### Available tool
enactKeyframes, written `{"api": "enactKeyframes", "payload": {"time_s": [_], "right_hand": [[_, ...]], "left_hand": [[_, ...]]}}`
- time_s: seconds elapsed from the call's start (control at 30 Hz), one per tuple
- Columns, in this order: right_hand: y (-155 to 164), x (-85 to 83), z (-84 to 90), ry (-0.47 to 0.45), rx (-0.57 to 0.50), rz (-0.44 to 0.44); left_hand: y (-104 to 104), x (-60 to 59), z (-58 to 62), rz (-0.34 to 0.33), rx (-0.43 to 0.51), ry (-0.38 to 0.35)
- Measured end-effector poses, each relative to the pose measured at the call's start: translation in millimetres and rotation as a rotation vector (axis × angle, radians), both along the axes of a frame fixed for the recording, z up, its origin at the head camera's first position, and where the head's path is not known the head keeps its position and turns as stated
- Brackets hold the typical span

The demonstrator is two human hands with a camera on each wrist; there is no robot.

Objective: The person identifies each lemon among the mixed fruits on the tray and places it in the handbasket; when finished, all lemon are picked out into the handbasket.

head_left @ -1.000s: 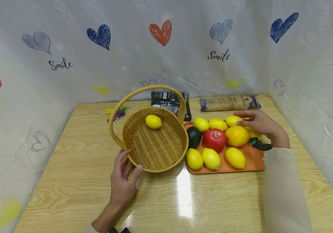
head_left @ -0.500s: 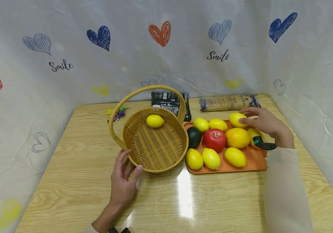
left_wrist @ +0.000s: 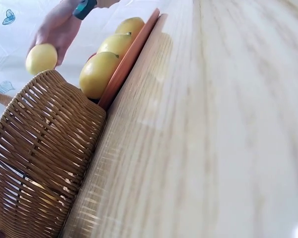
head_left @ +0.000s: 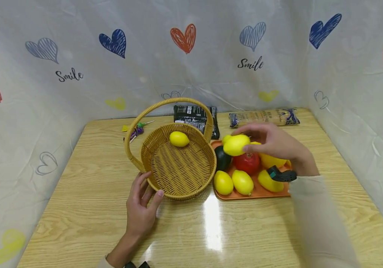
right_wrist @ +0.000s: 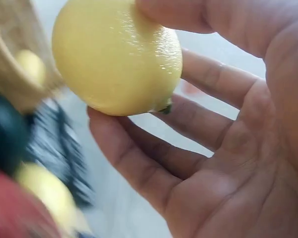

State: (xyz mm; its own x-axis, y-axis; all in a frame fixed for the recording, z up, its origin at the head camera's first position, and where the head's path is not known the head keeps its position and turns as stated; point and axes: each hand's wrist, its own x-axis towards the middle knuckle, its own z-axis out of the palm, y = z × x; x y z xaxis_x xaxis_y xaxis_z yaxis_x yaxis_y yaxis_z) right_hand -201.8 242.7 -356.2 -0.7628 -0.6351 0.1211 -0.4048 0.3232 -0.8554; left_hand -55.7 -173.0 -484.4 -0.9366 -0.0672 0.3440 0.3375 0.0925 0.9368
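My right hand (head_left: 273, 143) pinches a yellow lemon (head_left: 236, 145) between thumb and fingers, raised over the back left part of the orange tray (head_left: 256, 193). In the right wrist view, the stem end of the held lemon (right_wrist: 114, 54) faces the palm. Left of the tray stands a round wicker basket (head_left: 181, 175) with a tall arched handle; one lemon (head_left: 179, 139) lies inside against its back wall. At the basket's front left, my left hand (head_left: 141, 210) touches the outside with spread, relaxed fingers. The left wrist view shows the basket's woven side (left_wrist: 44, 148) close up.
Several more lemons (head_left: 243, 182), a dark green fruit (head_left: 223, 158), a pomegranate (head_left: 246, 163) and an orange-yellow fruit (head_left: 271, 160) lie on the tray. Behind are a black packet (head_left: 194, 114) and a long noodle pack (head_left: 261, 118). Lollipops (head_left: 138, 130) lie behind the basket's left side.
My right hand has picked up a lemon from the tray's back right and carried it left toward the basket. The left hand stays at the basket; the lemon inside has shifted slightly right.
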Motion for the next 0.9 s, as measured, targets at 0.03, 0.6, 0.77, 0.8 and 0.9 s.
{"api": "enactKeyframes", "payload": {"time_s": [0.03,0.6,0.77,0.8,0.9], "right_hand": [[-12,0.9,-2.3,0.0,0.013,0.03],[-77,9.4,-24.9,0.016,0.059,0.11],[-37,-7.8,-24.3,-0.041,-0.049,-0.042],[-28,-11.3,-25.1,-0.041,-0.06,-0.071],[-4,-20.5,-30.3,-0.043,-0.092,-0.145]], "left_hand": [[0,0.3,0.3,0.001,0.0,0.0],[0,1.0,-2.2,0.006,-0.014,0.015],[1,0.7,-2.8,0.019,-0.012,0.029],[1,0.8,-2.6,0.02,-0.013,0.029],[1,0.9,-2.3,0.019,-0.018,0.031]]}}
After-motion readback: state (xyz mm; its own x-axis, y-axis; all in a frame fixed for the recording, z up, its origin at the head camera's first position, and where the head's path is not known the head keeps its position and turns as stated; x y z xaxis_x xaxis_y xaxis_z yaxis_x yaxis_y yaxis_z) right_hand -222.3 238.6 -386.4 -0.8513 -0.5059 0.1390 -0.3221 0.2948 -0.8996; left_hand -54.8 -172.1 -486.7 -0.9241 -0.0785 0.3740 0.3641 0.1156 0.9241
